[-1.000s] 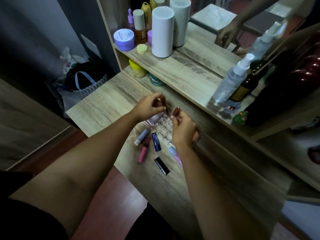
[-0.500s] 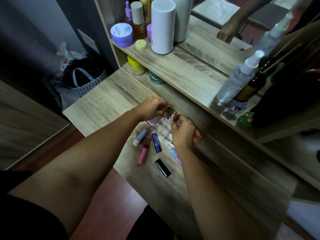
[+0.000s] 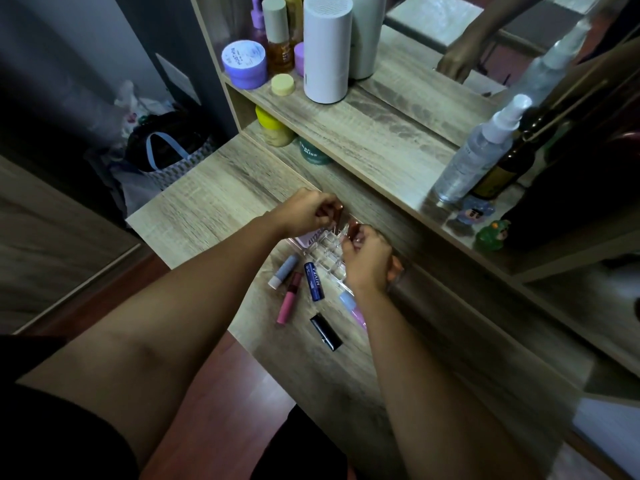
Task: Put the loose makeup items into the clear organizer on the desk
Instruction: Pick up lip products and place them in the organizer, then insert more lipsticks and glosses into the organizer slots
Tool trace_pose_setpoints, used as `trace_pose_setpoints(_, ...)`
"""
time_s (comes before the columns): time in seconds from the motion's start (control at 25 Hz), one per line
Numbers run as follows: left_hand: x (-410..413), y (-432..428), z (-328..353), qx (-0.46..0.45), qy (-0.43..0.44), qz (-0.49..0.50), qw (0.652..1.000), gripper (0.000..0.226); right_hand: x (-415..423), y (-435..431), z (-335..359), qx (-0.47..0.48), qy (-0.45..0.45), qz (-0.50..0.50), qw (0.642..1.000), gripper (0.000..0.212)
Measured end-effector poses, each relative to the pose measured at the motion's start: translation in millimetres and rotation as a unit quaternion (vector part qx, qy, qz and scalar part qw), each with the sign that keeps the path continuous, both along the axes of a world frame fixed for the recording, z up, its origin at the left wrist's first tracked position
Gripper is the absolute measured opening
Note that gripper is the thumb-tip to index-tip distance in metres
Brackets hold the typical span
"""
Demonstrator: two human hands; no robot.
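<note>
Both hands pinch small reddish items over the organizer point(image 3: 323, 252): left hand point(image 3: 306, 213), right hand point(image 3: 369, 261); lower each upright into the free cell below its fingers; release after it seats.

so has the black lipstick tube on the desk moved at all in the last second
No. The black lipstick tube lies in the same place beside the blue Nivea stick and pink tube. Only the camera shifted.
</note>
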State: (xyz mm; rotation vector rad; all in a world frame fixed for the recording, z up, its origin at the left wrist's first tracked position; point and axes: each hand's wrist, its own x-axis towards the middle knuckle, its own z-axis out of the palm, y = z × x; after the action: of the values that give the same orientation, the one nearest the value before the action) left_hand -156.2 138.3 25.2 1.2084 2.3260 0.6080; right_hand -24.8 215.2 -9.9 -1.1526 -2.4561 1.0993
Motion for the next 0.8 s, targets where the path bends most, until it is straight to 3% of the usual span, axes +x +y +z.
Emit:
trace_pose_setpoints(0.36, -7, -41, 5, 0.016, -0.036, 0.076, 0.996, 0.037, 25, -36, 16, -0.042, 0.022, -0.036, 0.998, 0.043)
trace_pose_setpoints(0.56, -10, -105, -6, -0.027, 0.021, 0.163, 0.986, 0.026, 47, -59, 8, -0.008, -0.042, 0.048, 0.998, 0.024)
trace_pose_setpoints(0.68, -5, -127, -24, -0.056, 0.048, 0.215, 0.974, 0.029, 74, -61, -2, 0.081, -0.137, 0.029, 0.987, 0.032)
trace_pose_setpoints(0.8, 2, -129, -39, -0.103, 0.040, 0.252, 0.961, 0.033, 91, -62, -12, 0.103, -0.188, 0.035, 0.976, 0.047)
